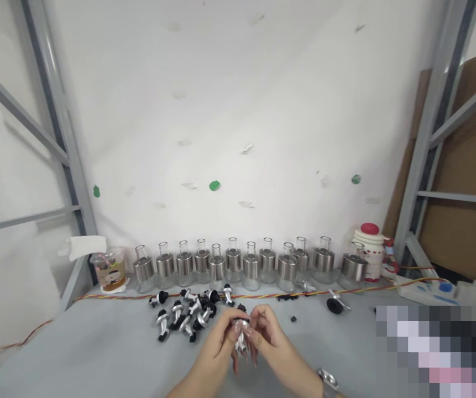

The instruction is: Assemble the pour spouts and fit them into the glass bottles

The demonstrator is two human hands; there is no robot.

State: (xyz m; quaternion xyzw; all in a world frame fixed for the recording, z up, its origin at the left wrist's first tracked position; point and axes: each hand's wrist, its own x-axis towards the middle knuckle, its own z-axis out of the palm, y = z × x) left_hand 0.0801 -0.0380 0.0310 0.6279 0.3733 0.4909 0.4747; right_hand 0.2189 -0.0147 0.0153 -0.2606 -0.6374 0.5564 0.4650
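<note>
While both hands meet low in the head view, I see the left hand (216, 340) and the right hand (268, 334) closed together on one small pourer cap (241, 331), fingers (231, 320) curled round it from either side. It is a little piece with a black collar at the top and a shiny silver part below, partly hidden by the fingertips, so I cannot make out its full shape. It is held just above the grey counter (97, 354), in front of the row of bottles (233, 265). A wristwatch (328, 381) sits on the right wrist.

I count twelve bottles in that row along the wall, each clear glass with a brushed steel band round the body and a narrow open neck. Just in front of the row, left of the hands, lies a pile of loose caps (186, 312), black and silver like the held one; I count roughly ten, though they overlap. One more black part (336, 304) lies alone to the right of the pile. A red and yellow twisted wire (254, 296) runs along the foot of the row. Left of the row stands one plastic cup (111, 271); right of it, one white jar with a red knob (370, 249).
</note>
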